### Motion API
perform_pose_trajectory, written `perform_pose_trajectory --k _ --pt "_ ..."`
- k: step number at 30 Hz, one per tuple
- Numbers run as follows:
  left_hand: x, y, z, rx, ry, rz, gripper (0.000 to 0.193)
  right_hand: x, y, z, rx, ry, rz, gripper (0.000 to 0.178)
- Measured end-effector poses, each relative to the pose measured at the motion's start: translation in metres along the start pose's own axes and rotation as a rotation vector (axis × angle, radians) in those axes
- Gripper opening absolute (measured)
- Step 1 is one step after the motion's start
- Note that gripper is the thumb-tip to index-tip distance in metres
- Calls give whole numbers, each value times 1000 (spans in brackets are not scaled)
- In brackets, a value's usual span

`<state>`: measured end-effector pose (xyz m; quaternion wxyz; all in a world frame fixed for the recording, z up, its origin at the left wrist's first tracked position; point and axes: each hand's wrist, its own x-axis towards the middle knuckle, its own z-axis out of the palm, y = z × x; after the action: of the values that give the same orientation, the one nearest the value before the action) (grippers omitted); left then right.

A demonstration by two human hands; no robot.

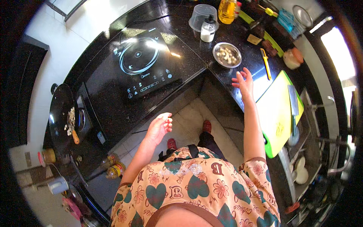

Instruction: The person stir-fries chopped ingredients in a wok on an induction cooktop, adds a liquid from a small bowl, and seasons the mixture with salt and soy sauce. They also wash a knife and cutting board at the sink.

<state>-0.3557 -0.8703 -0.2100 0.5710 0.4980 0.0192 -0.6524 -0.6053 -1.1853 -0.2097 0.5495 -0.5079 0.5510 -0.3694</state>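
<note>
My right hand (244, 84) is over the black counter edge, fingers spread and holding nothing. Just beyond its fingertips stands a round steel bowl (216, 56) with small pale chopped pieces (227, 55). To its right lie a yellow-handled peeler (266, 65) and a green-edged cutting board (273, 109) bearing a knife (293, 106). My left hand (159, 128) hovers in front of the body, fingers loosely curled with small gaps, nothing visible in it. Nearest to it is the counter edge below a flat black induction cooktop (138, 55), with no pan on it.
A black wok (60, 104) at the left holds whitish pieces and a wooden-handled utensil (76, 137). At the back stand a clear plastic tub (198, 17), a jar of white powder (208, 30) and an oil bottle (227, 11). Jars (115, 170) and a cup (58, 185) are lower left.
</note>
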Motion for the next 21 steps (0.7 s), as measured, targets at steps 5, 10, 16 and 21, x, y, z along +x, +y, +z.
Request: perform_pose_trajectory --k 5,10,16,21 --pt "48 -4 73 -13 -19 26 25 68 2 8 131 -194 148 49" --pt "99 -11 132 59 -81 19 25 85 5 0 158 -271 234 42" --pt "143 -13 184 102 -85 62 37 69 12 -20 140 -256 194 39" --pt "160 -37 200 119 -85 88 49 40 20 -43 164 -272 198 46"
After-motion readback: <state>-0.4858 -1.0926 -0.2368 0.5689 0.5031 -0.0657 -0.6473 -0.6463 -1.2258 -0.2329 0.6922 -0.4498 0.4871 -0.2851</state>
